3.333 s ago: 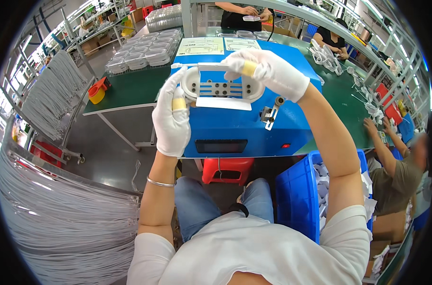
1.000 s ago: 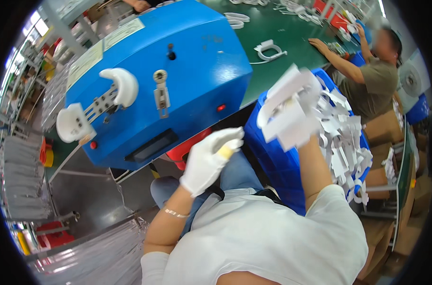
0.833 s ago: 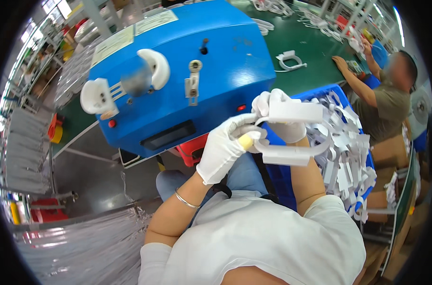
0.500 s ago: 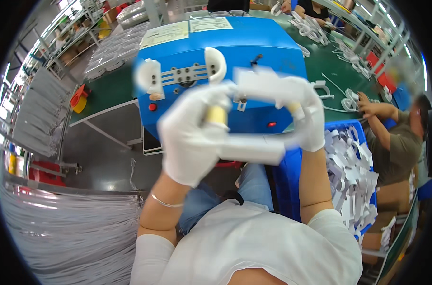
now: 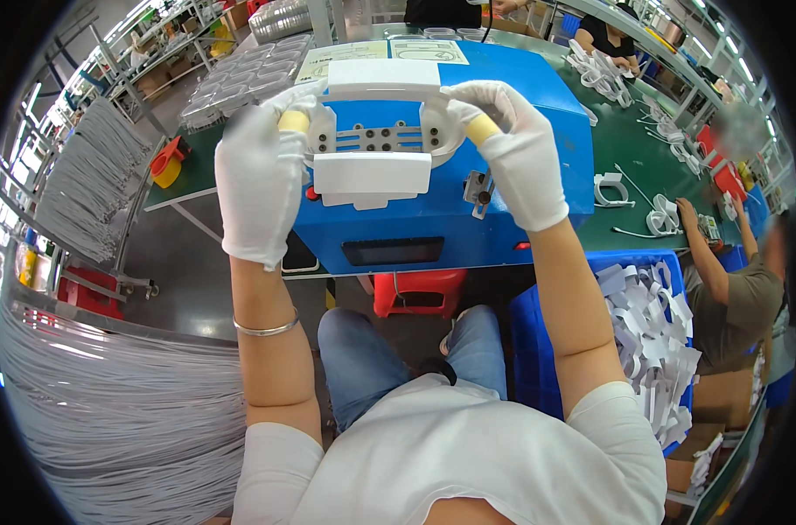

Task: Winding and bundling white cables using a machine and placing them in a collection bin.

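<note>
White card band [image 5: 376,127] | on blue machine [image 5: 538,188] | both hands' fingers [image 5: 289,118] clamped on its ends

Green bench [image 5: 643,166]: blue machine [image 5: 468,219], clear trays [image 5: 240,79], white looped parts [image 5: 610,188] on top

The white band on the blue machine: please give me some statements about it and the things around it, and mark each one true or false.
1. Both hands wear white gloves. True: the left hand and the right hand are gloved.
2. The white band is held over the blue machine. True: one hand holds each end, at the white fixture.
3. The blue bin of white bands stands at the person's left. False: it is at the person's right.
4. The bench top beside the machine is red. False: it is green.
5. The bracelet is on the right wrist. False: it is on the left wrist.
</note>
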Motion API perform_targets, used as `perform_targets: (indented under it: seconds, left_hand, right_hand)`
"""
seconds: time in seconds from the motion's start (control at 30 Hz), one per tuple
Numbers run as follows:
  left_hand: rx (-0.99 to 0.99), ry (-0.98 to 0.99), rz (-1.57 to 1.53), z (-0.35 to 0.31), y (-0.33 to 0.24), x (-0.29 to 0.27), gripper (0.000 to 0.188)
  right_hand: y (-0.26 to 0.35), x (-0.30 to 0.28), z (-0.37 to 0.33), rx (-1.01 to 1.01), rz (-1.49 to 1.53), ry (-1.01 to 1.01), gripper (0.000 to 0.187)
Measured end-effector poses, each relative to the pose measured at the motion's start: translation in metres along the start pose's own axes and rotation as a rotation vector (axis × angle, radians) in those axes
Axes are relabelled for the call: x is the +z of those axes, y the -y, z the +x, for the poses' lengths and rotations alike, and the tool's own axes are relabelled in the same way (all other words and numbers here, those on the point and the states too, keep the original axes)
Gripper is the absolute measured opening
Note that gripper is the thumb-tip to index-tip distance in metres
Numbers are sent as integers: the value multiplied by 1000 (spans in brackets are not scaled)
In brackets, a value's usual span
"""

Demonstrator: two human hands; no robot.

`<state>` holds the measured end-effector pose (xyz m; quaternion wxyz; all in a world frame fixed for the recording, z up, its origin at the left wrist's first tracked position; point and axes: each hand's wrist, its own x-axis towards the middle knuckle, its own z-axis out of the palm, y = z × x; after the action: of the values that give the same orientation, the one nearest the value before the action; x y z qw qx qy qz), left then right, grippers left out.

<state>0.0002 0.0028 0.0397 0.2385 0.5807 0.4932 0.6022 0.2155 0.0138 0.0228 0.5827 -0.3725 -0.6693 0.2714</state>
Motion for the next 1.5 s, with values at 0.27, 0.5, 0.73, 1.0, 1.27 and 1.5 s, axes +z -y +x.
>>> perform_targets:
  seconds: [0.27, 0.5, 0.73, 1.0, 1.27, 1.5]
  left_hand:
    - [-57, 144, -116, 6, 21, -7, 29]
    - [-201, -168, -320, -43, 56, 11, 38]
    - [-282, 306, -722, -68, 75, 34, 28]
    - [-411, 569, -605, -57, 68, 15, 27]
    - [293, -942, 443, -65, 90, -164, 25]
    - [46, -1541, 1142, -85, 57, -301, 33]
  right_hand:
    - [-6, -7, 11, -27, 15, 68, 18]
    - [-7, -12, 35, -1, -57, 249, 27]
    - [4, 16, 48, -55, -25, 297, 10]
    - [23, 37, 26, -645, -574, -41, 34]
    - [24, 48, -16, -921, -788, 325, 47]
    - [19, 39, -17, -471, -371, 329, 38]
